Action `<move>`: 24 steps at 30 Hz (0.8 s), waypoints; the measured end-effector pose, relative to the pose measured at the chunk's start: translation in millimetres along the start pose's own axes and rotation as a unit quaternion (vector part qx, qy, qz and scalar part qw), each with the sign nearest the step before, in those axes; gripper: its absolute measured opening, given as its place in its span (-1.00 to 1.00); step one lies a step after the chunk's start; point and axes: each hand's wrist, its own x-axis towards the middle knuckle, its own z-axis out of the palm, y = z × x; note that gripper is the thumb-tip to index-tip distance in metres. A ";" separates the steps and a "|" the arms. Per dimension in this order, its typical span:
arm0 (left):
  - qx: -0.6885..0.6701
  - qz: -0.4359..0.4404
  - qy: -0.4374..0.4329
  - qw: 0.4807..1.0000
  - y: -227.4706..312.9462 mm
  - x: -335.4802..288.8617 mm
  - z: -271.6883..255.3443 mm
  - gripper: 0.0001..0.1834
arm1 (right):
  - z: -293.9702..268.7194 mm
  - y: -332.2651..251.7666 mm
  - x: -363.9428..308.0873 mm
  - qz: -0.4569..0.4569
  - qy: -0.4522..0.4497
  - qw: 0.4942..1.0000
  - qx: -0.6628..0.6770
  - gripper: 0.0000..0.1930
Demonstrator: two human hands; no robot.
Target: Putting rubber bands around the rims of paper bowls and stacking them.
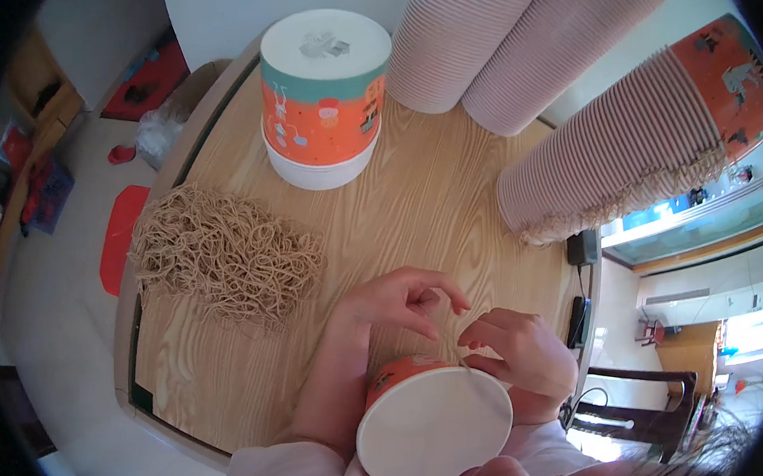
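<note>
A paper bucket (435, 429) with an orange printed side rests tilted against my body, its white round face turned up toward me. A small dark hole shows near the lower edge of that face. My left hand (408, 298) hovers just beyond the bucket, thumb and forefinger curved and apart, with nothing visible between them. At the bucket's upper right rim, my right hand (517, 348) pinches a thin tan cord (465, 365), mostly hidden by the fingers. A loose heap of tan cords (228, 253) lies on the table to the left.
A printed bucket (324, 109) stands upside down at the back of the wooden table (397, 210). Tall stacks of nested buckets (465, 38) stand at the back right. Another stack (609, 142), with cord along its side, leans nearer. A black adapter (582, 248) sits at the right edge.
</note>
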 end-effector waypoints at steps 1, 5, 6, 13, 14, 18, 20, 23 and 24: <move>0.053 -0.035 -0.035 0.997 3.7 0.8 0.1 -0.61 | 1.0 -1.9 -0.3 -0.024 0.004 1.000 -0.007 -0.81; 0.050 -0.036 -0.084 0.995 -14.4 0.5 4.7 -0.76 | 2.0 -6.3 -0.4 -0.067 -0.017 0.997 -0.040 -0.81; 0.040 0.003 -0.100 0.994 -18.8 2.7 1.3 -0.82 | 1.2 -5.5 -0.9 -0.060 -0.018 0.997 -0.034 -0.81; -0.087 0.109 -0.121 0.983 -22.0 2.9 -1.7 -0.91 | -1.6 3.2 1.1 -0.139 -0.036 0.990 -0.006 -0.86; -0.088 0.109 -0.121 0.983 -21.6 2.5 -1.9 -0.91 | -1.2 5.3 1.4 -0.170 -0.051 0.984 -0.003 -0.87; -0.070 0.122 -0.120 0.983 -24.5 4.3 -2.2 -0.89 | 1.2 6.7 1.0 -0.128 -0.046 0.990 -0.038 -0.86; -0.080 0.128 -0.115 0.982 -26.1 4.0 -2.3 -0.88 | -1.0 7.4 2.9 -0.108 -0.003 0.994 -0.008 -0.86; -0.078 0.093 -0.121 0.985 -25.9 3.2 -1.8 -0.83 | -11.1 13.9 -3.4 -0.095 -0.005 0.995 0.011 -0.86; -0.079 0.090 -0.117 0.986 -26.5 3.0 -1.0 -0.82 | -12.7 17.9 -3.6 -0.094 -0.004 0.996 0.011 -0.86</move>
